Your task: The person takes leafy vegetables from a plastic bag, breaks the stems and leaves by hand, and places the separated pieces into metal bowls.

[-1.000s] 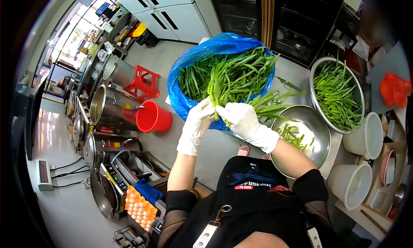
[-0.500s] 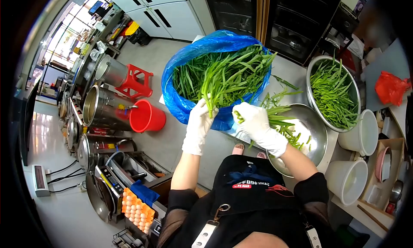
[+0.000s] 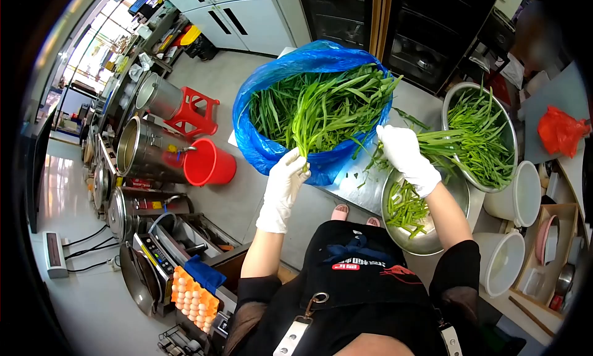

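Observation:
My left hand (image 3: 285, 182), in a white glove, is closed round the stem ends of a bunch of water spinach (image 3: 309, 112). Its long leaves fan out over the open blue plastic bag (image 3: 252, 151), which is heaped with more of the same greens. To the right, my gloved right hand (image 3: 407, 158) grips a second bunch of water spinach (image 3: 440, 143) above a steel bowl (image 3: 458, 192). That bunch points right, its leaves reaching the rim of a second steel bowl (image 3: 510, 124) full of greens. Short cut stems (image 3: 406, 211) lie in the nearer bowl.
Two white buckets (image 3: 514, 192) stand at the right. On the left are a red bucket (image 3: 210, 163), a red stool (image 3: 196, 112), large steel pots (image 3: 151, 147) and a tray of eggs (image 3: 193, 299). Loose leaves lie on the steel table (image 3: 364, 189).
My right hand has moved right and up, away from my left, carrying a bunch of water spinach towards the second bowl. My left hand keeps its bunch, nearly in place.

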